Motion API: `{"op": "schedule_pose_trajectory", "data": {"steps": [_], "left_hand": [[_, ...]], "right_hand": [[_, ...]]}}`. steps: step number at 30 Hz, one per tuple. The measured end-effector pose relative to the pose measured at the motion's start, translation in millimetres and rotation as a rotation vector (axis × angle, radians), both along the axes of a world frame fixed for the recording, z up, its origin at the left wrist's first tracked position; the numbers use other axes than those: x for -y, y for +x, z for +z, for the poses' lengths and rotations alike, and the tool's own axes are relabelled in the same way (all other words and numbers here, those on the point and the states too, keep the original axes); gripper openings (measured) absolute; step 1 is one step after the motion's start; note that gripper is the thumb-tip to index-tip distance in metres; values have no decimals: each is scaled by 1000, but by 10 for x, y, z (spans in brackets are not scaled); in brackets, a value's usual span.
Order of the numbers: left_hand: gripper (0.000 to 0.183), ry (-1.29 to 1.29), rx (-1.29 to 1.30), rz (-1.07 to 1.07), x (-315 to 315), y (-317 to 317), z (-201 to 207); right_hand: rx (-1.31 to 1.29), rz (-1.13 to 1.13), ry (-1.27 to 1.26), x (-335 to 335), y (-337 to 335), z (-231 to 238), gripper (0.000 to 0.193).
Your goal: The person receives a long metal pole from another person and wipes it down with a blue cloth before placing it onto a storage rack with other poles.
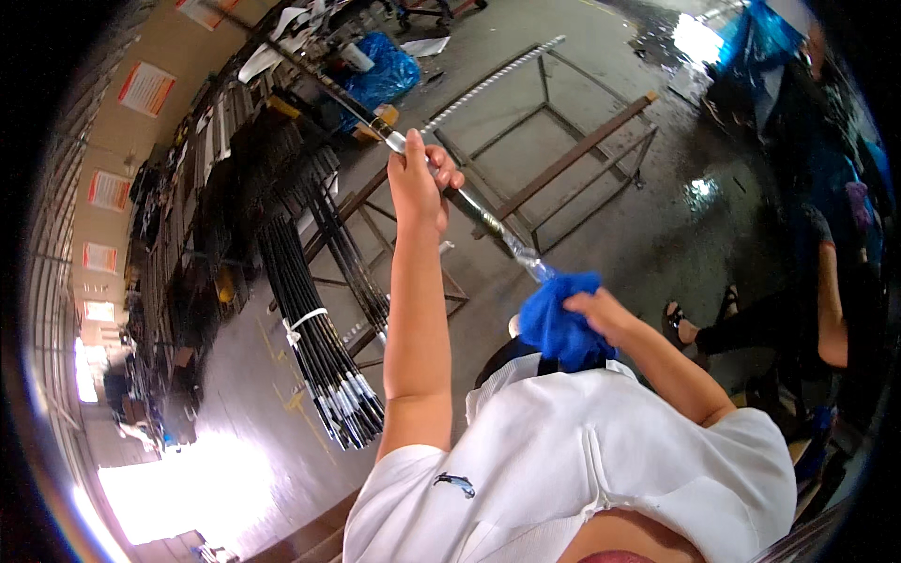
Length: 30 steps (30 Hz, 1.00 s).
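A long dark fishing rod (479, 214) with silvery sections slants across the view, from the upper left down to my waist. My left hand (419, 186) is closed around it at a silver section, the thumb lying along the shaft. Lower down, my right hand (603, 314) grips a bunched blue cloth (554, 324) at the rod's near end. The cloth hides that end, so I cannot tell how far it wraps around the rod. Clear, shiny wrapping (519, 248) shows on the shaft just above the cloth.
Metal frame stands (582, 155) are on the floor ahead. To the left, a tied bundle of black rods (324, 352) leans beside more rods (349, 239). Blue plastic sheeting (380, 75) lies at the back. Another person's sandalled foot (680, 322) is at the right.
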State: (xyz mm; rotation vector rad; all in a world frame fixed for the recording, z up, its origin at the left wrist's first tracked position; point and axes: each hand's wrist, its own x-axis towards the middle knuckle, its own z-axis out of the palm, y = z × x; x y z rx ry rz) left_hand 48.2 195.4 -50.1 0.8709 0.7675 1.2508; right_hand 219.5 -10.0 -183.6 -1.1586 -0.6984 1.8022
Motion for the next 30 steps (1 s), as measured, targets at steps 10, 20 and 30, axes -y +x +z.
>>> {"op": "schedule_pose_trajectory", "data": {"steps": [10, 20, 30], "left_hand": [[26, 671, -1048, 75, 791, 361, -646], [30, 558, -1408, 37, 1141, -134, -838], [41, 232, -1844, -121, 1934, -1782, -1366]], "right_hand": [[-220, -500, 289, -1315, -393, 796, 45], [-390, -559, 3, -1365, -753, 715, 29], [-330, -846, 73, -2270, 270, 772, 34]]}}
